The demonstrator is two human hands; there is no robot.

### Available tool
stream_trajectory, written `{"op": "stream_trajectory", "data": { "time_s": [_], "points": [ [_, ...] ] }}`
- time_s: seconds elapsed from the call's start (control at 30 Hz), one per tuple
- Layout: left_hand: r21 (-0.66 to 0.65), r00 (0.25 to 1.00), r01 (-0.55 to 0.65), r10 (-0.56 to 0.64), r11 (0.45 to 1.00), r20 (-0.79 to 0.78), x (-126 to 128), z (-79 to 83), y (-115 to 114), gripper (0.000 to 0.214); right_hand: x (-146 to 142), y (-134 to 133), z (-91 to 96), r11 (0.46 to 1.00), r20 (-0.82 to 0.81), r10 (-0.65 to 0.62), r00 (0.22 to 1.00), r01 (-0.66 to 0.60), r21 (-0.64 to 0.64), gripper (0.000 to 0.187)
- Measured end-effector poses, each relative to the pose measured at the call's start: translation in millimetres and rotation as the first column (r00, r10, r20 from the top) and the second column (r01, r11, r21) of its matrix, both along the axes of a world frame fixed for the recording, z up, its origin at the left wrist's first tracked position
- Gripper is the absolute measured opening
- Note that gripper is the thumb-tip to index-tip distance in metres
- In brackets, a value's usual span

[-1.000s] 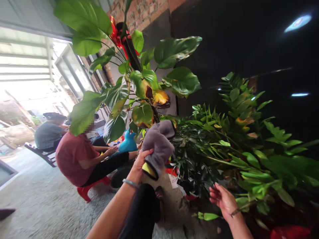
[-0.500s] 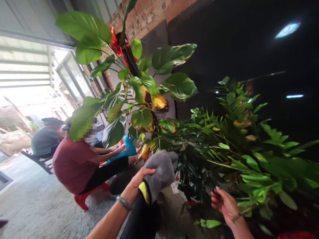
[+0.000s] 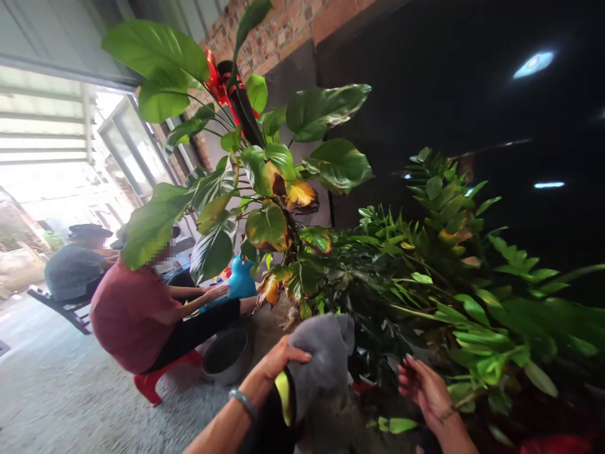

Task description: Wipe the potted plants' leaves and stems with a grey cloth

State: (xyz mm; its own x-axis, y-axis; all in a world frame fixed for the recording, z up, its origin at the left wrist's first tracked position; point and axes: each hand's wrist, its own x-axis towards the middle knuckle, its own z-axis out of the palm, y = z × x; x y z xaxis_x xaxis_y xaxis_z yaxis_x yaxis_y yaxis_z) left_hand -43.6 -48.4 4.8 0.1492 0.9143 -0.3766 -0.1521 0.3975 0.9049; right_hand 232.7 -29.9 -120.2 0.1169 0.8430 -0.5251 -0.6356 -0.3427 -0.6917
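The person's left hand (image 3: 281,360) is closed around a gray fuzzy cloth (image 3: 321,366), with the fingers lying across its side and a metal bangle (image 3: 243,403) on the wrist. The cloth sits low in the view, just beside the lower leaves of a dark-leaved potted plant (image 3: 363,302), and it wraps the end of a black object with a yellow strip (image 3: 283,397). The right hand (image 3: 423,391) is open, its fingers spread and slightly curled, holding nothing, with a thin bracelet (image 3: 447,414) at the wrist. It is near the same plant and just below the glossy stems of a zamioculcas (image 3: 472,302). Up from these stands a broad-leaved plant (image 3: 267,167) with yellowing, browned leaves and a red ribbon bow (image 3: 212,79) near its top. A dark metal bowl (image 3: 227,356) sits on the rough concrete floor (image 3: 57,391). Beside it, a co-worker in a maroon shirt (image 3: 132,318) sits on a red plastic stool (image 3: 151,384), one hand (image 3: 215,291) on a blue object (image 3: 241,280). Farther off, a person in a gray shirt (image 3: 73,271) sits on a slatted bench (image 3: 61,310). A brick wall (image 3: 278,25) rises behind the plants, next to a glossy black panel (image 3: 449,75).
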Motion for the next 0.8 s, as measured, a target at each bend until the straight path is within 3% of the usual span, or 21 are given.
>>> {"op": "stream_trajectory", "data": {
  "time_s": [0.13,0.2,0.3,0.37,0.43,0.53,0.6,0.7,0.77,0.8],
  "points": [
    [0.174,0.982,-0.122,0.094,0.977,0.165,5.9,58.4,19.7,0.033,0.4,0.5,-3.7,1.000,0.007,0.015,1.000,-0.015,0.027,0.038],
    [0.229,0.976,-0.167,0.129,0.959,0.173,23.7,70.6,37.4,0.032,-1.3,0.3,-3.5,0.999,0.014,0.029,0.999,-0.030,0.044,0.038],
    [0.272,0.993,-0.117,0.110,0.955,0.042,50.7,54.7,52.0,0.033,-4.7,-1.5,-1.4,0.995,0.036,0.072,0.997,-0.074,0.064,0.038],
    [0.269,0.990,0.041,-0.003,0.962,-0.143,57.9,33.5,48.1,0.033,-6.6,-3.3,-0.1,0.991,0.055,0.111,0.992,-0.114,0.070,0.036],
    [0.221,0.925,0.262,-0.179,0.940,-0.335,54.9,18.6,36.7,0.034,-7.9,-4.7,1.0,0.987,0.072,0.144,0.987,-0.149,0.065,0.033],
    [0.161,0.831,0.455,-0.353,0.876,-0.429,45.3,23.7,23.3,0.035,-8.9,-5.0,3.9,0.987,0.079,0.146,0.986,-0.150,0.052,0.031],
    [0.234,0.884,0.405,-0.314,0.884,-0.345,46.7,40.3,26.9,0.039,-9.1,-4.4,7.3,0.991,0.070,0.125,0.990,-0.128,0.048,0.032],
    [0.414,0.981,0.161,-0.099,0.896,-0.166,63.9,58.2,49.6,0.046,-9.1,-3.3,11.6,0.995,0.045,0.085,0.995,-0.087,0.045,0.033],
    [0.480,0.989,0.041,0.033,0.876,-0.145,77.4,54.4,64.0,0.043,-8.3,-2.7,11.9,0.998,0.025,0.051,0.998,-0.052,0.044,0.034],
    [0.489,0.978,0.045,0.061,0.871,-0.199,81.9,47.7,67.5,0.041,-7.5,-2.3,11.0,0.999,0.016,0.033,0.999,-0.033,0.042,0.034]
  ]
}}
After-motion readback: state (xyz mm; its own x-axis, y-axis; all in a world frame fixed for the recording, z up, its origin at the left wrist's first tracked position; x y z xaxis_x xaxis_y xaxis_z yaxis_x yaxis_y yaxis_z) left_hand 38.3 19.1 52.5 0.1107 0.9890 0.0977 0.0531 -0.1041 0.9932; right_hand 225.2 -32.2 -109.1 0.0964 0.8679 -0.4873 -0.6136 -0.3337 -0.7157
